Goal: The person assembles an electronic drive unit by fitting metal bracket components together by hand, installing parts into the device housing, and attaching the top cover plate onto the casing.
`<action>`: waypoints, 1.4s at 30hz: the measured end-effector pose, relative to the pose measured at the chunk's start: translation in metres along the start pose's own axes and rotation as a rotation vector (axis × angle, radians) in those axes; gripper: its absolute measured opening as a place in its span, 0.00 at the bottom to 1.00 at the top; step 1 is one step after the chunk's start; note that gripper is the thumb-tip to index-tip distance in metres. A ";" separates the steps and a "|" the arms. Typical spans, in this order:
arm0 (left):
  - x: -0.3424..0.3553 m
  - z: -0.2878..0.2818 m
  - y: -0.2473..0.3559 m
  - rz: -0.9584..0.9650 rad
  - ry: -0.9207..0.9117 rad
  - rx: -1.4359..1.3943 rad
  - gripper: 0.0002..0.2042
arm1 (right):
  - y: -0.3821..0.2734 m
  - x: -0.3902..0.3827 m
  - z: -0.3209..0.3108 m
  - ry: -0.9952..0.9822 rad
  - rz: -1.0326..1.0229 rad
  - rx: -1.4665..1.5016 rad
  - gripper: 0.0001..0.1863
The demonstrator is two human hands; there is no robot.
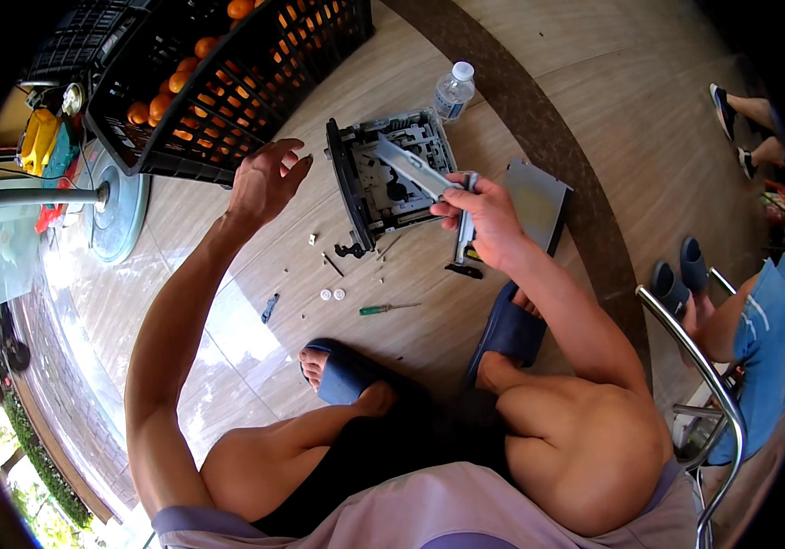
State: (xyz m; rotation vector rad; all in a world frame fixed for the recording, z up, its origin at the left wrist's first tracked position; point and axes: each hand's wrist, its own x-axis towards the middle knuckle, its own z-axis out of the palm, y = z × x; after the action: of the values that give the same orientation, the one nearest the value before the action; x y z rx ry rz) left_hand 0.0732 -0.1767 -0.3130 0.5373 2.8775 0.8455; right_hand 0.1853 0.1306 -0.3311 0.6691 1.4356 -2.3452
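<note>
My right hand (pixel 486 215) is closed around a bent grey metal bracket (pixel 411 166), whose long arm reaches over an opened-up disc drive (pixel 399 197). The drive lies on the floor with its black front panel to the left and its inner mechanism bare. My left hand (pixel 267 181) is held up left of the drive, fingers apart and nothing in it, near the crate. A flat metal cover plate (pixel 539 203) lies right of the drive, partly behind my right hand. Below the drive rest a green-handled screwdriver (pixel 376 310), two white round parts (pixel 332 295) and several tiny pieces.
A black plastic crate (pixel 218 151) of orange fruit (pixel 179 81) stands at the upper left. Beyond the drive is a clear bottle (pixel 454 94). My sandalled feet flank the small parts. At the right are a metal-framed chair (pixel 717 384) and other people's legs.
</note>
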 end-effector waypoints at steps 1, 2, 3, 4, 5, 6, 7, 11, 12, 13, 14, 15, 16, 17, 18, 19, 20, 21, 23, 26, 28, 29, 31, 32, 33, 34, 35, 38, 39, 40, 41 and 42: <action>0.000 -0.001 0.002 0.003 0.003 0.000 0.16 | 0.003 0.002 0.003 -0.003 -0.002 -0.034 0.13; -0.002 0.000 0.001 -0.003 -0.019 -0.007 0.16 | 0.001 0.001 0.008 -0.003 0.001 -0.037 0.13; -0.004 0.000 0.000 -0.009 -0.041 -0.013 0.16 | -0.004 -0.002 0.014 -0.024 0.055 -0.159 0.14; -0.006 0.000 -0.001 -0.012 -0.041 -0.015 0.16 | -0.006 -0.004 0.018 -0.045 0.109 -0.280 0.15; -0.007 0.000 -0.001 -0.008 -0.052 -0.006 0.16 | -0.004 -0.005 0.018 -0.015 0.081 -0.354 0.14; -0.008 0.000 0.000 -0.005 -0.064 0.003 0.16 | -0.005 -0.005 0.017 -0.014 0.079 -0.354 0.14; -0.009 -0.001 0.000 -0.004 -0.064 0.002 0.16 | -0.006 -0.004 0.014 -0.044 0.061 -0.500 0.15; -0.012 -0.004 -0.004 -0.024 -0.092 0.030 0.16 | -0.020 0.003 0.009 -0.159 0.077 -0.743 0.13; -0.012 -0.005 -0.005 -0.031 -0.096 0.039 0.16 | -0.023 0.007 0.009 -0.157 0.079 -0.743 0.13; -0.014 -0.006 -0.006 -0.031 -0.099 0.038 0.16 | -0.026 0.012 0.009 -0.146 0.041 -0.752 0.12; -0.014 -0.006 -0.007 -0.046 -0.113 0.039 0.16 | -0.029 0.019 0.008 -0.132 0.002 -0.761 0.10; -0.016 -0.007 -0.008 -0.062 -0.127 0.041 0.16 | -0.031 0.028 0.008 -0.159 0.032 -0.743 0.15; -0.017 -0.007 -0.009 -0.059 -0.131 0.040 0.16 | -0.032 0.035 0.009 -0.155 0.033 -0.740 0.15; -0.018 -0.007 -0.011 -0.073 -0.149 0.049 0.16 | -0.032 0.042 0.014 -0.154 -0.039 -0.783 0.18; -0.019 -0.006 -0.014 -0.087 -0.168 0.057 0.16 | -0.032 0.048 0.017 -0.151 -0.111 -0.826 0.22; -0.021 -0.004 -0.016 -0.085 -0.172 0.057 0.16 | -0.032 0.052 0.020 -0.147 -0.108 -0.823 0.22; -0.022 -0.003 -0.019 -0.060 -0.161 0.068 0.16 | -0.031 0.057 0.023 -0.129 -0.115 -0.778 0.24; -0.024 -0.001 -0.023 -0.036 -0.151 0.079 0.15 | -0.029 0.061 0.024 -0.110 -0.121 -0.732 0.26; -0.026 0.002 -0.029 -0.042 -0.172 0.088 0.15 | -0.032 0.059 0.021 -0.130 -0.109 -0.722 0.28; -0.029 0.005 -0.036 -0.026 -0.177 0.107 0.15 | -0.052 0.044 0.005 -0.095 -0.059 -0.704 0.25; -0.026 0.009 -0.044 -0.005 -0.205 0.116 0.15 | -0.059 0.040 -0.023 0.053 -0.105 -0.687 0.19; -0.025 0.010 -0.042 -0.025 -0.213 0.113 0.15 | -0.064 0.037 -0.043 0.117 -0.149 -0.740 0.17; -0.025 0.006 -0.034 -0.037 -0.214 0.099 0.14 | -0.059 0.022 -0.075 0.188 -0.172 -0.794 0.15; -0.020 0.009 -0.030 -0.030 -0.216 0.090 0.14 | -0.053 0.018 -0.090 0.201 -0.139 -0.882 0.14; -0.029 0.001 -0.038 -0.097 -0.250 0.128 0.15 | -0.029 0.026 -0.088 0.165 -0.098 -0.943 0.12; -0.039 -0.008 -0.047 -0.167 -0.283 0.167 0.16 | -0.002 0.033 -0.082 0.123 -0.090 -0.919 0.12; -0.029 0.003 -0.037 -0.142 -0.280 0.105 0.15 | -0.009 0.008 -0.097 0.083 -0.145 -1.151 0.11; -0.032 0.006 -0.042 -0.085 -0.268 0.134 0.13 | 0.023 -0.008 -0.103 -0.006 -0.248 -1.360 0.11; -0.035 0.004 -0.044 -0.083 -0.292 0.181 0.13 | 0.030 -0.008 -0.102 0.006 -0.302 -1.384 0.11; -0.038 0.004 -0.046 -0.101 -0.297 0.189 0.13 | 0.033 -0.007 -0.103 -0.014 -0.298 -1.377 0.11; -0.039 0.005 -0.042 -0.114 -0.381 0.249 0.14 | 0.028 -0.010 -0.108 0.129 -0.269 -1.466 0.14; -0.040 0.007 -0.039 -0.128 -0.465 0.310 0.14 | 0.022 -0.013 -0.115 0.273 -0.241 -1.551 0.17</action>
State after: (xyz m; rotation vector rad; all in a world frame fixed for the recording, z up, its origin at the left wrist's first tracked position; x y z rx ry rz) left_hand 0.1001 -0.2180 -0.3401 0.4897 2.5770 0.2132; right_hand 0.2333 0.2234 -0.3854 0.2964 2.8169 -0.6186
